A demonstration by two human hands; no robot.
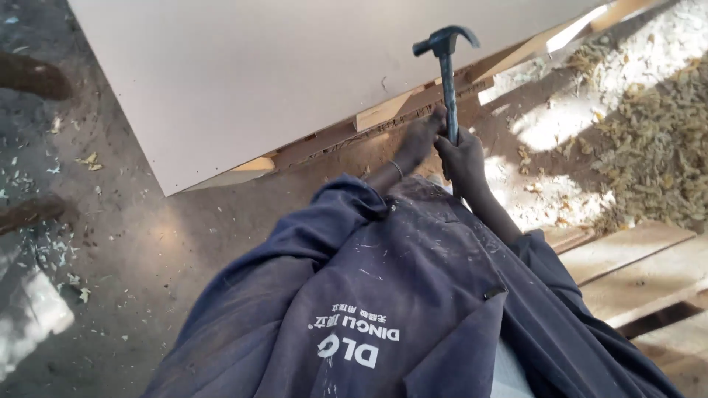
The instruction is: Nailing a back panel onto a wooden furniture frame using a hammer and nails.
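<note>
Closest to you is your dark blue work coat (398,295), over a dusty grey floor (133,243). Wood planks (641,273) lie on your right, with wood shavings (656,147) past them. Your right hand (463,158) is closed tight around the handle of a dark hammer (446,66), which stands up. Your left hand (424,136) touches the wooden frame (398,107) under a big pale board (258,66); you cannot tell how open it is.
</note>
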